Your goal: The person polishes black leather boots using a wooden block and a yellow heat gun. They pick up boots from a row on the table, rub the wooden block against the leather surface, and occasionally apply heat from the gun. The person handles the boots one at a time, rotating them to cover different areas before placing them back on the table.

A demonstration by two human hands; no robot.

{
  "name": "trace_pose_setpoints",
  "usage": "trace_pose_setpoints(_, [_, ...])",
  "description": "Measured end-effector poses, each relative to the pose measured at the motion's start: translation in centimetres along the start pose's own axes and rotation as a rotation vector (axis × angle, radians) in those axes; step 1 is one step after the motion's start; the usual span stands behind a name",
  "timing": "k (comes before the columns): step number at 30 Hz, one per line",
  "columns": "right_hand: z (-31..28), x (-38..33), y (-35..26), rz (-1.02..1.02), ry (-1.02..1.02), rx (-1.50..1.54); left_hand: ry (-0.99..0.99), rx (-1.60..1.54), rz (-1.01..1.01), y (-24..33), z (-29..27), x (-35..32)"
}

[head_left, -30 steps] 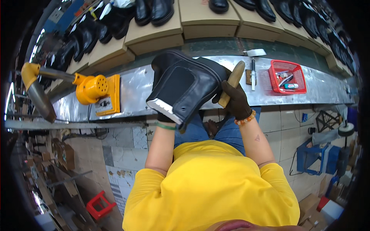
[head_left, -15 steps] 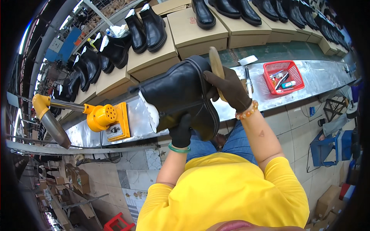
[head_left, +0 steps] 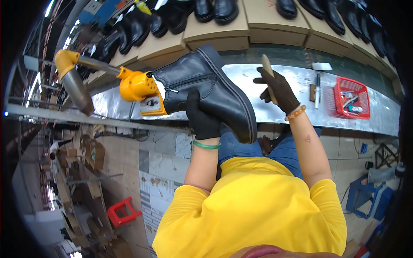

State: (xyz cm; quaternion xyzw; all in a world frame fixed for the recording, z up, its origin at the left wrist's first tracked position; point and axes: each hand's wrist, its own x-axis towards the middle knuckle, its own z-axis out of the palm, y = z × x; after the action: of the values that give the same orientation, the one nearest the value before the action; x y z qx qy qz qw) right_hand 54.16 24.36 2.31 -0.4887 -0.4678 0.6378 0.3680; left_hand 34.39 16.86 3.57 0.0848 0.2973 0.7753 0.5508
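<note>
A black leather ankle boot [head_left: 200, 71] is tilted on its side in front of me, its zip side facing up and its toe pointing down toward my lap. White material shows at its opening. My left hand [head_left: 203, 117], in a dark glove, grips the boot by its shaft, thumb across the side below the zip. To the right, apart from the sole, my gloved right hand [head_left: 282, 92] holds a long tan, wooden-looking tool [head_left: 267, 66] with a rounded end. Its fingers are partly spread around it, and the tool's underside is hidden.
A yellow machine [head_left: 134, 86] with a metal pipe stands left, close to the boot's opening. A red basket [head_left: 352, 84] of small items, a white-handled slim tool [head_left: 317, 96] and a white roll [head_left: 322, 66] lie right. Behind, black boots [head_left: 226, 10] stand on cardboard boxes [head_left: 279, 28].
The boot has turned, bringing its zip side into view, its opening now close by the yellow machine. My right hand with the tan tool has moved away from the sole. The view has shifted.
</note>
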Motion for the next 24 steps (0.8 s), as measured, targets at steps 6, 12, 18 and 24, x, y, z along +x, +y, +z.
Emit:
trace_pose_setpoints(6, [-0.1, 0.9, 5.5, 0.172, 0.005, -0.001, 0.114, -0.082, 0.1, 2.8, -2.1, 1.1])
trace_pose_setpoints(12, [-1.1, 1.9, 9.0, 0.268, 0.006, 0.009, 0.175, -0.082, 0.341, 5.3, -4.8, 1.4])
trace_pose_setpoints(18, [-1.3, 1.8, 8.7, 0.308, 0.009, 0.0, 0.183, -0.093, 0.455, 9.8, -7.0, -0.5])
trace_pose_setpoints(24, [-1.1, 2.0, 9.0, 0.318, 0.013, 0.05, 0.391, -0.088, 0.682, 15.6, -9.8, -1.0])
